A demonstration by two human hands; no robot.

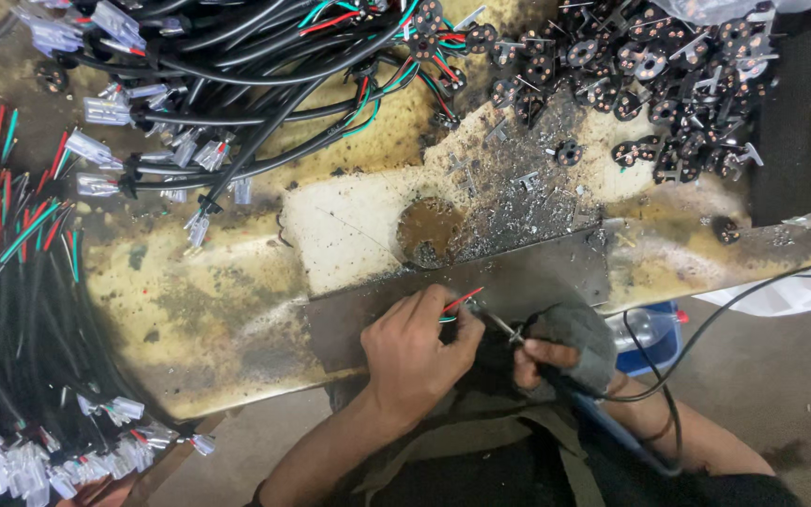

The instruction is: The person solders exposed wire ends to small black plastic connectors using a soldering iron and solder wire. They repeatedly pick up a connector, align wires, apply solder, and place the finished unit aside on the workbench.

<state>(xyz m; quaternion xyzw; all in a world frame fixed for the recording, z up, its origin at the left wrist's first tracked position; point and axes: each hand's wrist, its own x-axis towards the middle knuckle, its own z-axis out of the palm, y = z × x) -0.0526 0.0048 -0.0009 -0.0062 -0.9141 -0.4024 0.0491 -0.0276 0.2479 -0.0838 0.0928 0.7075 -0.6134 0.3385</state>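
My left hand (415, 352) pinches a small bundle of red, green and black wire ends (460, 302) over the metal strip at the bench's near edge. My right hand (565, 352), partly wrapped in a grey cloth, grips a soldering iron whose thin metal tip (499, 324) points left and meets the wire ends. A black cord (654, 376) runs from that hand across my right forearm. Both hands sit close together, almost touching.
Black cables with clear plastic connectors (190, 103) lie piled at the back left, more along the left edge (11, 310). Several small round black circuit discs (650, 75) heap at the back right. The stained bench (359, 225) has a burnt hole (429, 230). A blue box holding a plastic bottle (654, 333) sits below right.
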